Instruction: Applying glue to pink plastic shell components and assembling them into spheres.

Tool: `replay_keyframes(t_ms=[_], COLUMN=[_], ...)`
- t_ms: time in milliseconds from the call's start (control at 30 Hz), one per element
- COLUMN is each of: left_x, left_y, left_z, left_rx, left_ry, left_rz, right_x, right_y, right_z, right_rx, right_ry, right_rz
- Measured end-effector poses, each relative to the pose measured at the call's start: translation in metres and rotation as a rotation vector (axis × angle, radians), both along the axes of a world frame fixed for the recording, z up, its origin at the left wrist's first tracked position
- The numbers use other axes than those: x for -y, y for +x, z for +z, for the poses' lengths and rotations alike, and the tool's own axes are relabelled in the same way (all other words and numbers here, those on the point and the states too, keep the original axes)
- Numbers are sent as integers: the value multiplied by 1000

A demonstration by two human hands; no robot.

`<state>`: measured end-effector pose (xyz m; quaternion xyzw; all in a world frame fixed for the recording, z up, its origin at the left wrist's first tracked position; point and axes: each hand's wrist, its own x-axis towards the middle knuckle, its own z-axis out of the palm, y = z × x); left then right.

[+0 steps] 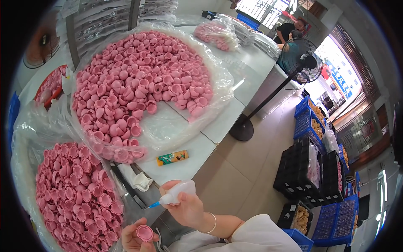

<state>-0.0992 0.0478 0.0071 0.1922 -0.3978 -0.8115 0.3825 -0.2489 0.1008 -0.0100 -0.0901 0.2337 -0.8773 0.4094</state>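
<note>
My left hand (133, 236) pinches a small pink plastic half-shell (145, 233), its rimmed hollow side facing up. Closed around a white squeeze bottle (181, 192) is my right hand (188, 211); the bottle's blue nozzle tip points left and slightly down, above and apart from the half-shell. To the left, a clear bag of rimmed pink half-shells (77, 193) lies near my left hand. Beyond it, a large heap of smooth pink half-shells (138, 80) spreads over a plastic sheet on the white table (197, 155).
An orange and green tube-shaped package (172, 158) and a white cloth (136, 178) lie near the table edge. A black pedestal fan (300, 61) stands right of the table. Black crates (298, 172) and blue crates (336, 222) line the floor at right. People (289, 31) are far back.
</note>
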Motion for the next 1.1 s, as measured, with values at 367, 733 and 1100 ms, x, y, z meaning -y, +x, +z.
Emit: replay_keyframes(t_ms=[367, 733, 1100], left_x=[0, 0, -4], left_y=[-2, 0, -1], left_z=[-7, -13, -26], left_rx=[57, 111, 241], left_ry=[-72, -213, -298], left_rz=[74, 127, 239], right_x=[0, -1, -2], right_y=[1, 2, 2], right_z=[-4, -6, -6], right_rx=[15, 30, 2], right_ry=[-21, -15, 15], right_rz=[21, 43, 35])
